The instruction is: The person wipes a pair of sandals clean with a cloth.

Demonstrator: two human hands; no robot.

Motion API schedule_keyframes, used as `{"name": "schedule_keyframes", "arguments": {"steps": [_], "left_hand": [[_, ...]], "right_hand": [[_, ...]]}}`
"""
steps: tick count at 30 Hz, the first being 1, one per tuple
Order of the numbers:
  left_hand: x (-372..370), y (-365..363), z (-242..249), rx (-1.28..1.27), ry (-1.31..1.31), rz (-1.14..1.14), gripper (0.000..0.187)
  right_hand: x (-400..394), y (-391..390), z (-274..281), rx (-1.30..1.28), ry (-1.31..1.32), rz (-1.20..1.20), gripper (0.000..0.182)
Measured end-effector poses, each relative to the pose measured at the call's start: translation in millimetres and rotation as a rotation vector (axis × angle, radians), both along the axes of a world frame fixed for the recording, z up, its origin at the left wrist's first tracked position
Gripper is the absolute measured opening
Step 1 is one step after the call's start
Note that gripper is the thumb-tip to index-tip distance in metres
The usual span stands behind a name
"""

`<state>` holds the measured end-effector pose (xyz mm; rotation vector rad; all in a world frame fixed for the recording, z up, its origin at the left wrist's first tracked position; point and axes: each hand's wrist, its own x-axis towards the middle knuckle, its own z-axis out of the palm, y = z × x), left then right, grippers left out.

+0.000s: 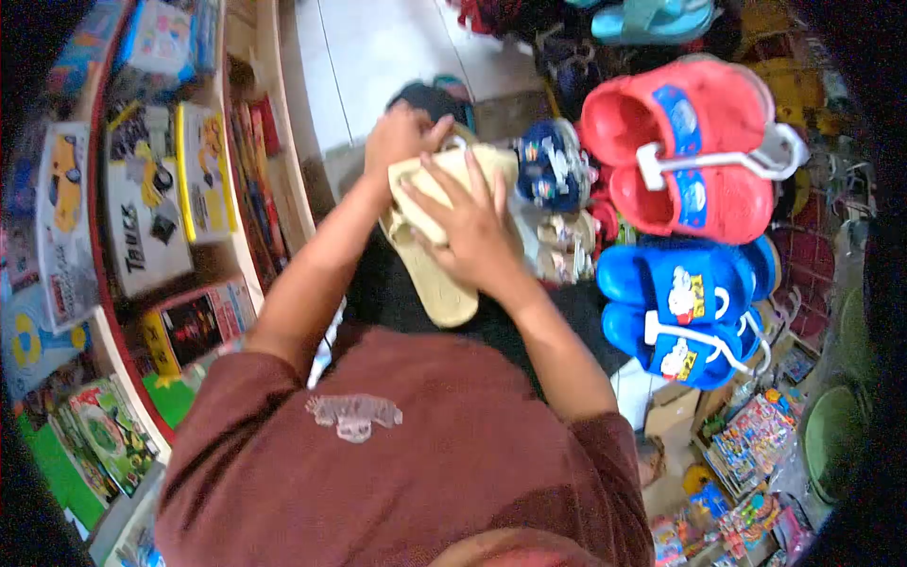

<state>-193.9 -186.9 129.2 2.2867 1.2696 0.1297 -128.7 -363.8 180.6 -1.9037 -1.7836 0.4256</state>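
Observation:
A pair of beige slide sandals (445,288) lies over a dark surface in front of my body, one overlapping the other. My right hand (472,227) is spread across the upper sandal, fingers over its pale surface and thumb along its near side, gripping it. At the far left end of the pair is my left hand (402,142), fingers curled and thumb pointing right, close to a white ring (457,143). What its fingertips hold is hidden. Just right of the sandals are small dark blue patterned footwear (552,165).
Red children's slides (746,198) and blue slides (628,274) hang on white plastic hangers at right. Light blue slippers (652,21) are at the top. Shelves with boxed toys (146,227) line the left side. Packaged goods (751,439) crowd the lower right.

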Motion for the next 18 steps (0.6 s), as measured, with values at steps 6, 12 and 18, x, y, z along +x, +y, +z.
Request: {"name": "schedule_keyframes", "arguments": {"steps": [6, 12, 18], "left_hand": [[-2, -5, 14, 0.086, -0.005, 0.029, 0.046], [-7, -17, 28, 0.216, -0.146, -0.024, 0.041], [0, -22, 37, 0.144, -0.128, -0.006, 0.041]], "right_hand": [[15, 7, -16, 0.152, 0.203, -0.056, 0.057], [29, 17, -47, 0.22, 0.498, -0.285, 0.053], [29, 12, -32, 0.186, 0.553, -0.318, 0.05]]}}
